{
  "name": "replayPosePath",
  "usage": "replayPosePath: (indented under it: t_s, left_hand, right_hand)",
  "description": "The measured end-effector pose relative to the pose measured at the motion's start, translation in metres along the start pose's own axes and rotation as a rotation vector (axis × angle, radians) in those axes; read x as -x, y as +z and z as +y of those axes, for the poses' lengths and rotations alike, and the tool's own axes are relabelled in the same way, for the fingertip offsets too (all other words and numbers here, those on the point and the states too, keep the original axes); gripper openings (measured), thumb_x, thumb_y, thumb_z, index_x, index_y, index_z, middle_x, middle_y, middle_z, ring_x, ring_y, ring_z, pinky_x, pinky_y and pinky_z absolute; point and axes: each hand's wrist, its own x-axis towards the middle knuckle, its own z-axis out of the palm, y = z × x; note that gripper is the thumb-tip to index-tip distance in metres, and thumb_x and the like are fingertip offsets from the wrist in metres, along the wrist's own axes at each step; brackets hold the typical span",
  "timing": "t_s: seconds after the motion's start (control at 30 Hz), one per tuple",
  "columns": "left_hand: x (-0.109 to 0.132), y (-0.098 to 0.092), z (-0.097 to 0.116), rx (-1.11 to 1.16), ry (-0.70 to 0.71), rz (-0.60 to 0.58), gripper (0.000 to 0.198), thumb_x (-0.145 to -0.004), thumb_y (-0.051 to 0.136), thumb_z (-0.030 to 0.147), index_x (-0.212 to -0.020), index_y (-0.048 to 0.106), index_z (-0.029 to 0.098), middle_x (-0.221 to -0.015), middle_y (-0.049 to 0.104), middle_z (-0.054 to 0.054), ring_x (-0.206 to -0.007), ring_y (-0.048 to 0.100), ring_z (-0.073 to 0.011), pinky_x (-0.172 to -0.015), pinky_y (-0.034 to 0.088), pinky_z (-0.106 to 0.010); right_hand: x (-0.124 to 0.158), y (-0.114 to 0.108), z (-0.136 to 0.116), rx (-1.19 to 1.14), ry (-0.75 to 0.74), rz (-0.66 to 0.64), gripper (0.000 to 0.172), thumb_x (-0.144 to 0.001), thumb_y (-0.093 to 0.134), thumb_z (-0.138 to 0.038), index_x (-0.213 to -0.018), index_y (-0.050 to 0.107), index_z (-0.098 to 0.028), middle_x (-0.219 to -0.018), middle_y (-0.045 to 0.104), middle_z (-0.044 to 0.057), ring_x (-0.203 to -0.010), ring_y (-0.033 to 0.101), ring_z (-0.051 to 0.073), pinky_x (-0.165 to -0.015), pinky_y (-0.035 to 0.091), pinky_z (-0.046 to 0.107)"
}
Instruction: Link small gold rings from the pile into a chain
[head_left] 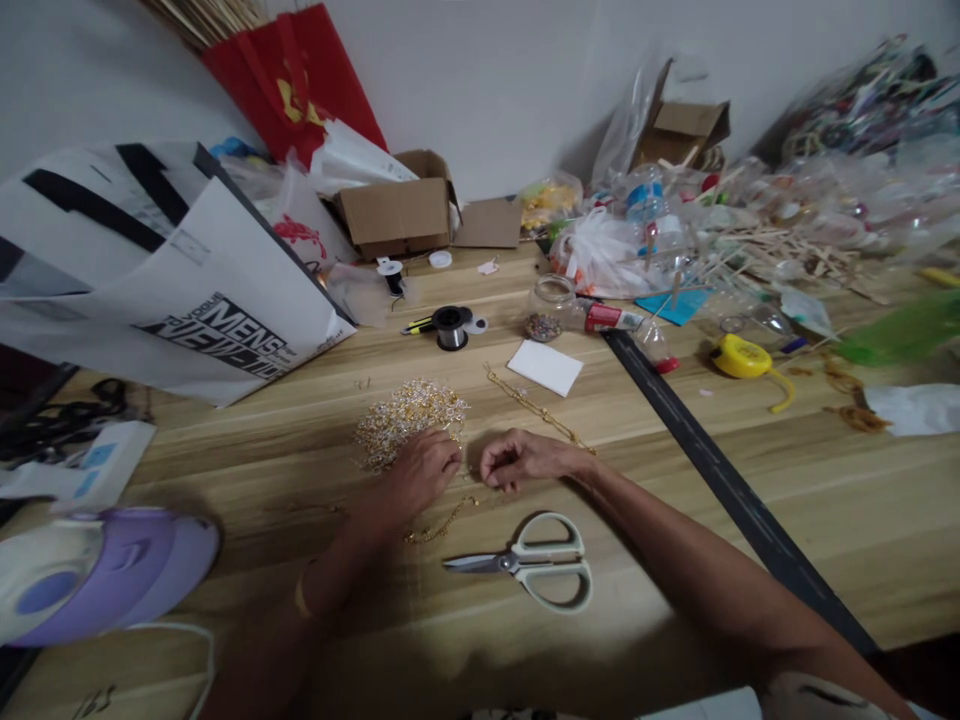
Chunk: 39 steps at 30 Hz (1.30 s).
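My left hand (426, 466) rests at the front right edge of a pile of small gold and silver beaded pieces (409, 408), its fingers curled together. Just to its right is my right hand (517, 460), thumb and fingers pinched. Whatever thin bits the fingertips hold are too small to make out. Behind my right hand a gold chain (536, 405) stretches across the wood. Nearer to me lies a short gold chain (446, 522), and in front of it are scissors (517, 562) with pale handles, their blades pointing left.
A wire spool (451, 328), a white card (545, 367) and a jar of beads (550, 310) stand behind my hands. At left are a large paper bag (225, 300) and a purple-white appliance (112, 570). A yellow tape measure (739, 356) and plastic clutter lie right, past a dark strip (720, 480).
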Motion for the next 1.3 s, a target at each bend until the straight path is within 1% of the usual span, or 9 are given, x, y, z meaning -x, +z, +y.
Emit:
replayPosePath:
  t_s: [0.2, 0.3, 0.43, 0.6, 0.73, 0.87, 1.07, 1.17, 1.3]
  left_hand:
    - [0.001, 0.001, -0.004, 0.005, -0.023, 0.079, 0.018, -0.083, 0.048, 0.014, -0.074, 0.063, 0.017, -0.074, 0.06, -0.004, -0.079, 0.051, -0.0188, -0.073, 0.038, -0.03]
    - [0.002, 0.001, -0.006, 0.047, 0.004, 0.096, 0.017, -0.083, 0.049, 0.014, -0.076, 0.064, 0.017, -0.075, 0.061, -0.004, -0.08, 0.051, -0.0185, -0.075, 0.039, -0.03]
    - [0.003, 0.001, -0.004, 0.082, 0.047, 0.091, 0.015, -0.083, 0.052, 0.016, -0.074, 0.065, 0.017, -0.075, 0.061, -0.004, -0.079, 0.052, -0.0181, -0.074, 0.039, -0.03]
    - [0.001, 0.004, 0.001, 0.078, 0.033, 0.075, 0.011, -0.081, 0.056, 0.014, -0.074, 0.065, 0.016, -0.075, 0.061, -0.004, -0.078, 0.052, -0.0182, -0.073, 0.039, -0.03]
    - [0.001, 0.006, 0.001, 0.077, 0.018, 0.077, 0.01, -0.081, 0.056, 0.015, -0.074, 0.064, 0.017, -0.076, 0.06, -0.004, -0.079, 0.052, -0.0182, -0.074, 0.039, -0.03]
    - [0.0, 0.008, -0.001, 0.085, 0.04, 0.088, 0.012, -0.082, 0.053, 0.014, -0.074, 0.062, 0.017, -0.077, 0.06, -0.004, -0.081, 0.052, -0.0184, -0.076, 0.04, -0.03]
    - [-0.003, 0.013, -0.007, 0.179, 0.031, 0.186, 0.01, -0.081, 0.054, 0.014, -0.074, 0.06, 0.017, -0.075, 0.06, -0.003, -0.081, 0.052, -0.018, -0.075, 0.041, -0.031]
    - [-0.005, 0.016, -0.01, 0.201, 0.019, 0.246, 0.009, -0.08, 0.055, 0.014, -0.073, 0.06, 0.017, -0.074, 0.062, -0.003, -0.079, 0.052, -0.0176, -0.074, 0.041, -0.031]
    - [-0.005, 0.017, -0.011, 0.219, 0.008, 0.295, 0.011, -0.081, 0.054, 0.014, -0.073, 0.06, 0.018, -0.074, 0.063, -0.003, -0.078, 0.053, -0.0173, -0.074, 0.042, -0.03]
  right_hand:
    - [0.001, 0.0, -0.003, 0.002, 0.01, 0.001, 0.021, -0.078, 0.064, -0.031, -0.079, 0.061, -0.011, -0.067, 0.056, -0.001, -0.054, 0.052, 0.004, -0.05, 0.044, 0.015]
    - [0.0, 0.0, -0.002, -0.001, 0.011, -0.002, 0.022, -0.078, 0.064, -0.032, -0.079, 0.061, -0.011, -0.066, 0.055, -0.002, -0.054, 0.052, 0.004, -0.051, 0.044, 0.015]
    - [0.0, 0.0, -0.001, 0.004, 0.006, -0.007, 0.022, -0.078, 0.064, -0.033, -0.08, 0.061, -0.011, -0.066, 0.055, -0.002, -0.055, 0.052, 0.005, -0.052, 0.044, 0.015]
    - [0.0, 0.0, -0.001, -0.005, 0.006, 0.003, 0.022, -0.078, 0.064, -0.032, -0.081, 0.061, -0.011, -0.066, 0.055, -0.002, -0.054, 0.052, 0.005, -0.052, 0.044, 0.016]
    - [0.0, 0.0, 0.0, -0.008, 0.0, 0.001, 0.022, -0.077, 0.064, -0.032, -0.08, 0.061, -0.011, -0.066, 0.055, -0.002, -0.054, 0.052, 0.005, -0.051, 0.044, 0.016]
    - [0.0, 0.0, -0.001, -0.001, 0.009, -0.001, 0.022, -0.078, 0.064, -0.032, -0.081, 0.061, -0.011, -0.066, 0.055, -0.002, -0.055, 0.052, 0.005, -0.051, 0.043, 0.016]
    - [0.001, 0.0, -0.002, 0.007, 0.009, -0.005, 0.018, -0.079, 0.063, -0.029, -0.081, 0.061, -0.01, -0.066, 0.055, -0.002, -0.055, 0.052, 0.004, -0.052, 0.043, 0.015]
    - [0.0, -0.001, -0.001, 0.004, 0.012, -0.001, 0.018, -0.079, 0.063, -0.028, -0.08, 0.061, -0.01, -0.065, 0.055, -0.002, -0.055, 0.052, 0.004, -0.052, 0.043, 0.015]
    - [-0.001, -0.001, 0.0, -0.003, 0.0, -0.008, 0.018, -0.079, 0.063, -0.028, -0.08, 0.061, -0.01, -0.064, 0.055, -0.002, -0.054, 0.051, 0.004, -0.051, 0.043, 0.015]
